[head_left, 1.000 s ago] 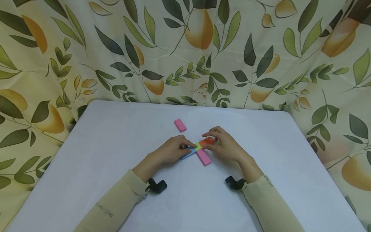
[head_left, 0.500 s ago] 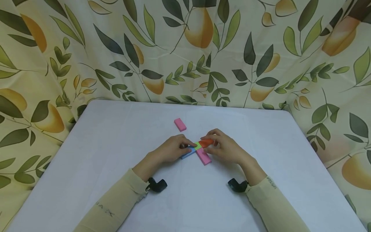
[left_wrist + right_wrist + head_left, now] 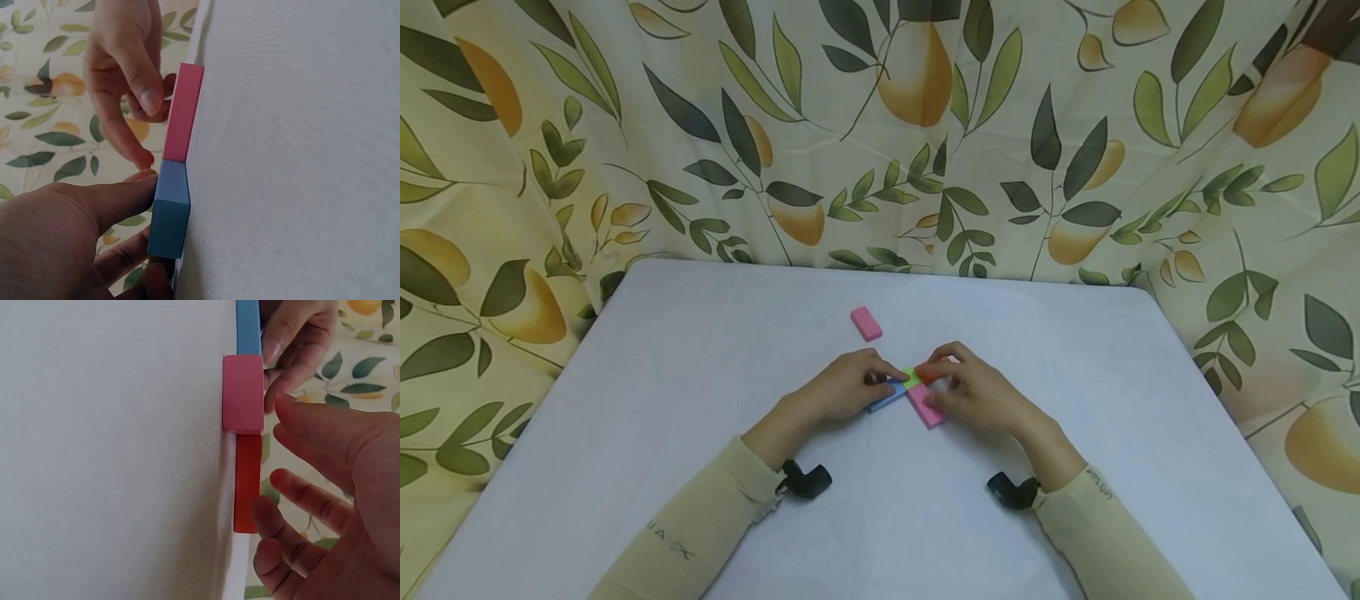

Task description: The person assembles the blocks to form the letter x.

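Note:
Several flat coloured blocks lie joined near the middle of the table: a blue block [image 3: 883, 401], a green square [image 3: 913, 377], an orange-red block [image 3: 247, 481] and a pink block [image 3: 925, 407]. My left hand [image 3: 842, 385] holds the blue block, thumb on its near side, with the index fingertip on the green square. Over the orange-red block bends my right hand [image 3: 988, 390], index finger across it and thumb close over the pink block. In the right wrist view its fingers are spread loosely, with nothing pinched between them. The orange-red block is mostly hidden in the head view.
A second pink block [image 3: 867, 323] lies apart, farther back and left of the joined blocks. White cloth covers the table [image 3: 737, 325]. Behind its far edge hangs a leaf-and-fruit patterned curtain [image 3: 700, 225]. Black wrist cameras [image 3: 807, 481] stick out from both sleeves.
My right hand has shifted slightly toward me, its fingers moving over the orange-red block and its thumb over the pink block. The left hand and the blocks have stayed in place.

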`<state>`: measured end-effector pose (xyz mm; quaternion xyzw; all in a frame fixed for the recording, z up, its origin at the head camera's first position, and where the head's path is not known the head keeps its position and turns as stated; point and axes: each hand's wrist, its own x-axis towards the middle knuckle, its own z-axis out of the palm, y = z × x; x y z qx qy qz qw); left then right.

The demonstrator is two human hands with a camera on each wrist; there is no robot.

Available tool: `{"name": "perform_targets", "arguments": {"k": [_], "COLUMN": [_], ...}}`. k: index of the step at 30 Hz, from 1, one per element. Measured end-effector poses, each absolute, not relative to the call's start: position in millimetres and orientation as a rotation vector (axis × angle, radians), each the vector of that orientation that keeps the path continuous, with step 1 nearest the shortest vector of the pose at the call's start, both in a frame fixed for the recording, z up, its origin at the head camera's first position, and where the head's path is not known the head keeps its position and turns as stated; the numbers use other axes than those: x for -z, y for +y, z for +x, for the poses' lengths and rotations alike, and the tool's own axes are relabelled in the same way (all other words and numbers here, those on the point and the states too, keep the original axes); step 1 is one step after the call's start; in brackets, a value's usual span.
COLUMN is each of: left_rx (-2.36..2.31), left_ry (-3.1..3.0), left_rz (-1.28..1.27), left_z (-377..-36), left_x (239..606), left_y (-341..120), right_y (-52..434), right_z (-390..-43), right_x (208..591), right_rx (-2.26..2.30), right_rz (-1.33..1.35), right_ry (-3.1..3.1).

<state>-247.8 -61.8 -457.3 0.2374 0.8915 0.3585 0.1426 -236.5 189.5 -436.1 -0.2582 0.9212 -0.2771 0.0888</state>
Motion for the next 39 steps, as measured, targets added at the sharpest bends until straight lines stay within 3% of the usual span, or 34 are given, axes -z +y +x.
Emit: {"name": "perform_targets", "arguments": {"k": [13, 39], "left_rx": [-1.046, -1.05], "left_ry": [2.571, 2.56], "left_rz": [0.671, 0.655], "left_z": [-245.4, -247.8], "left_x": [458.2, 459.3], "left_y": [-61.4, -62.4], "right_y": [188.0, 190.5], "right_z": [-231.6, -232.1], "right_x": [439.6, 444.6], "right_rx": [0.771, 0.806], "right_rz": [-0.848, -0.703], "right_ry": [2.779, 2.728]}}
